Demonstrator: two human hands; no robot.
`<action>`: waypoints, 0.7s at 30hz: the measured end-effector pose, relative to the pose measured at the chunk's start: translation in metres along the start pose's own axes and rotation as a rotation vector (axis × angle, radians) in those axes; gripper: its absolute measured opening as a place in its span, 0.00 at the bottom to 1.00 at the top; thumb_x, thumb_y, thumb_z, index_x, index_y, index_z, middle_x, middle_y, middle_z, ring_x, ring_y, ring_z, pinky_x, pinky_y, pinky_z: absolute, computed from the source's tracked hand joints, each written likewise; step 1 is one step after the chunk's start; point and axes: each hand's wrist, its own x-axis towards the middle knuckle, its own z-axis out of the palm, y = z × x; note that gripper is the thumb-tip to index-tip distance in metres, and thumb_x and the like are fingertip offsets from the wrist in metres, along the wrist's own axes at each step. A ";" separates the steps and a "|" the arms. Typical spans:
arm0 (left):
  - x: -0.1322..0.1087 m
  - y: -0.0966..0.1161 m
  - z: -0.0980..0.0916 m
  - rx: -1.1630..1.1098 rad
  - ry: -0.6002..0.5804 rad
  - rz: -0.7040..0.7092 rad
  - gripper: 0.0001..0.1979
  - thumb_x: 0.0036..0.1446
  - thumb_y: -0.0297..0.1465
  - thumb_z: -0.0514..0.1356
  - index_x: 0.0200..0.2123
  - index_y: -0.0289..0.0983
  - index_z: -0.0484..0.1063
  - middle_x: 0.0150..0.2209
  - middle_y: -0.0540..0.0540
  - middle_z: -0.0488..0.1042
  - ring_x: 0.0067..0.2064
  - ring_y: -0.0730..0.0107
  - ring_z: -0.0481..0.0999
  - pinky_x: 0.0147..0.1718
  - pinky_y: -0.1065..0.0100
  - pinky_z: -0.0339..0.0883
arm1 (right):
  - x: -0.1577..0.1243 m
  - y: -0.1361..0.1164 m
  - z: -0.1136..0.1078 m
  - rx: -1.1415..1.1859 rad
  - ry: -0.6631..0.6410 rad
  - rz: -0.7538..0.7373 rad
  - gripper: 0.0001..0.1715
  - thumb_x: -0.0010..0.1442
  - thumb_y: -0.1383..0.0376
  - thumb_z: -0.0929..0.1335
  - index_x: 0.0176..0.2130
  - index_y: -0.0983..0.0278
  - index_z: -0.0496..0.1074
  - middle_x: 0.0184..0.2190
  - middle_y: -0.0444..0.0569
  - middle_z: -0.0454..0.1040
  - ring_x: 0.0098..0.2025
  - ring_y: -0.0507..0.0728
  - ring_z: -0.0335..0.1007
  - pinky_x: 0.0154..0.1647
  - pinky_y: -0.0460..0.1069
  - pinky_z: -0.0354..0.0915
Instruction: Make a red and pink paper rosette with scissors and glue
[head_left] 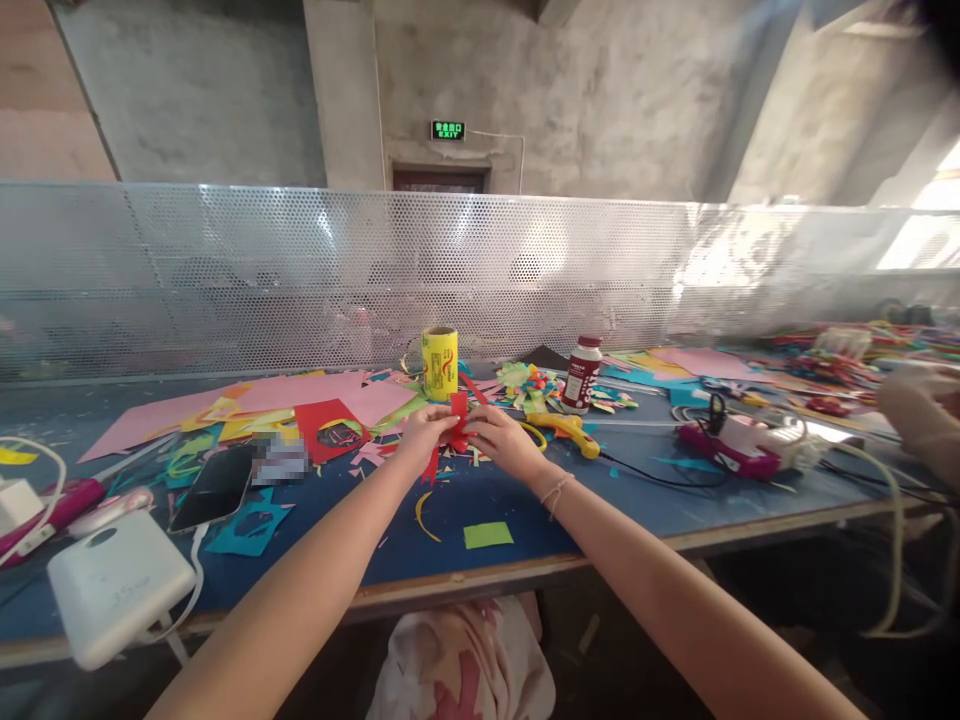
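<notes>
Both of my hands meet over the middle of the blue table [615, 505], pinching a small folded piece of red paper [455, 428]. My left hand [422, 432] grips its left side with closed fingers. My right hand [501, 440] holds the right side, also closed; a thin bracelet is on that wrist. A red strip hangs down from the piece toward the table. Just behind the hands stands a yellow roll [439, 362]. Yellow-handled scissors [568, 428] lie right of my right hand.
Pink, red and yellow paper sheets and scraps litter the table. A phone [215, 486] and a white power bank [116, 584] lie at left, a brown bottle [582, 374] and a pink-white device [739, 443] at right. A perforated metal screen runs behind. Another person's arm shows at far right [921, 412].
</notes>
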 end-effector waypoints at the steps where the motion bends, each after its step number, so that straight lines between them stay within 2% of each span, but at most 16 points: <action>1: 0.000 0.000 0.000 0.004 -0.014 0.004 0.13 0.33 0.30 0.69 0.25 0.33 0.71 0.23 0.48 0.74 0.24 0.73 0.73 0.27 0.71 0.68 | 0.001 -0.001 0.000 0.049 0.009 0.040 0.11 0.61 0.63 0.62 0.36 0.64 0.73 0.38 0.53 0.70 0.42 0.54 0.67 0.45 0.50 0.65; 6: 0.002 0.000 0.001 0.048 -0.018 -0.001 0.17 0.34 0.28 0.69 0.32 0.32 0.73 0.30 0.45 0.77 0.28 0.71 0.75 0.30 0.69 0.70 | 0.004 -0.001 0.003 0.202 0.046 0.285 0.11 0.59 0.60 0.63 0.32 0.64 0.71 0.32 0.50 0.69 0.34 0.54 0.66 0.38 0.50 0.65; 11: 0.003 -0.002 0.001 0.092 0.004 -0.015 0.11 0.42 0.30 0.66 0.32 0.32 0.73 0.29 0.45 0.77 0.26 0.70 0.76 0.31 0.67 0.71 | 0.006 0.001 0.005 0.315 0.047 0.506 0.13 0.56 0.58 0.65 0.27 0.64 0.68 0.26 0.46 0.67 0.28 0.51 0.61 0.29 0.46 0.60; 14: 0.002 -0.003 0.002 0.119 -0.033 0.000 0.09 0.45 0.30 0.64 0.32 0.32 0.74 0.28 0.45 0.77 0.27 0.69 0.77 0.32 0.67 0.71 | 0.005 0.001 0.005 0.398 0.053 0.639 0.13 0.54 0.56 0.65 0.27 0.64 0.66 0.22 0.43 0.65 0.25 0.50 0.58 0.27 0.45 0.56; 18: 0.000 -0.003 0.004 0.124 -0.107 0.008 0.08 0.48 0.29 0.62 0.33 0.32 0.74 0.26 0.45 0.77 0.27 0.67 0.77 0.32 0.65 0.71 | 0.005 0.001 0.005 0.446 0.083 0.706 0.16 0.52 0.54 0.65 0.26 0.64 0.65 0.20 0.41 0.62 0.23 0.49 0.55 0.26 0.45 0.54; 21: -0.001 -0.003 0.005 0.128 -0.116 0.016 0.07 0.48 0.28 0.62 0.32 0.32 0.74 0.25 0.45 0.77 0.27 0.67 0.77 0.32 0.65 0.72 | 0.005 0.002 0.005 0.455 0.091 0.714 0.17 0.52 0.53 0.66 0.25 0.64 0.65 0.20 0.40 0.61 0.23 0.49 0.54 0.25 0.45 0.53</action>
